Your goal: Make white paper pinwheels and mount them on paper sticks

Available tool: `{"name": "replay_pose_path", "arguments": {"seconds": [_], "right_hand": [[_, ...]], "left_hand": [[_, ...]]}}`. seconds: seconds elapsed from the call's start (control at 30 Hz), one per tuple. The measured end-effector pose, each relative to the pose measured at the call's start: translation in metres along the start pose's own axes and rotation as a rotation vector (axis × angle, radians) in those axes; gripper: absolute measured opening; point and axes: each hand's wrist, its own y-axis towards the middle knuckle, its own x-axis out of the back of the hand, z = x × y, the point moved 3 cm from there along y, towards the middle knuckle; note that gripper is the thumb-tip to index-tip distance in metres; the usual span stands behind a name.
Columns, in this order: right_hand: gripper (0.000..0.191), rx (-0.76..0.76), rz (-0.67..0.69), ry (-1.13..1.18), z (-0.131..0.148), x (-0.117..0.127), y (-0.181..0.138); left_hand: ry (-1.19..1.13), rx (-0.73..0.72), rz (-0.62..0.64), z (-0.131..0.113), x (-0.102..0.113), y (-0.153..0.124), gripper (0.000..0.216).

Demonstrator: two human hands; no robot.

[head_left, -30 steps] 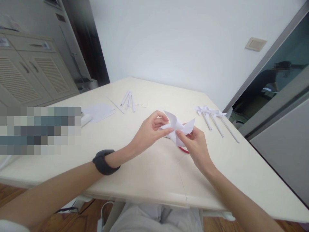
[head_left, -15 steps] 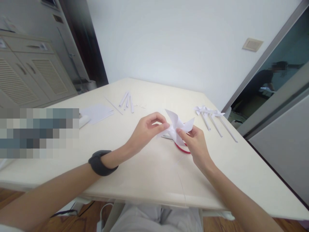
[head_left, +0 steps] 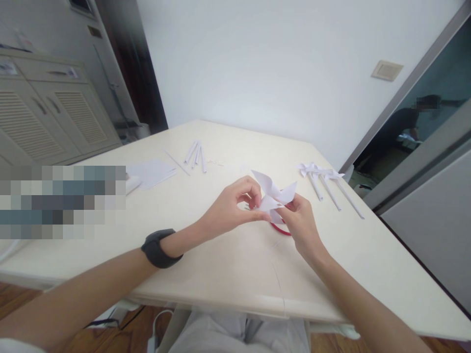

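Observation:
A white paper pinwheel [head_left: 272,193] with curled blades is held up between both hands over the middle of the table. My left hand [head_left: 245,203], a dark band on its wrist, pinches the near-left blade between thumb and fingers. On the other side, my right hand [head_left: 297,215] grips the pinwheel around its centre, its fingertips partly hidden by the paper. Beneath the pinwheel lies a pair of scissors with red handles [head_left: 280,229], mostly covered by the paper and my right hand.
Finished pinwheels on paper sticks [head_left: 326,184] lie at the right. Several rolled paper sticks [head_left: 196,156] and a stack of white paper [head_left: 152,174] lie at the back left. A thin clear strand [head_left: 278,282] runs toward the table's front edge. Through the doorway a person [head_left: 405,117] bends over.
My left thumb and fingers have shifted right and inward, folding the left blade over toward the pinwheel's centre. My right hand keeps its hold in nearly the same place.

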Motion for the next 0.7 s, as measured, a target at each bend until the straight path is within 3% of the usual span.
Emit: {"name": "replay_pose_path", "arguments": {"seconds": [0.3,0.7], "right_hand": [[0.014,0.052,-0.006,-0.013,0.001,-0.001,0.002],[0.012,0.066,0.026,-0.065,-0.003,-0.002,0.001]], "left_hand": [[0.054,-0.017,-0.020,-0.005,-0.001,-0.002,0.019],[0.024,0.161,-0.067,0.006,-0.005,-0.002,0.026]]}}
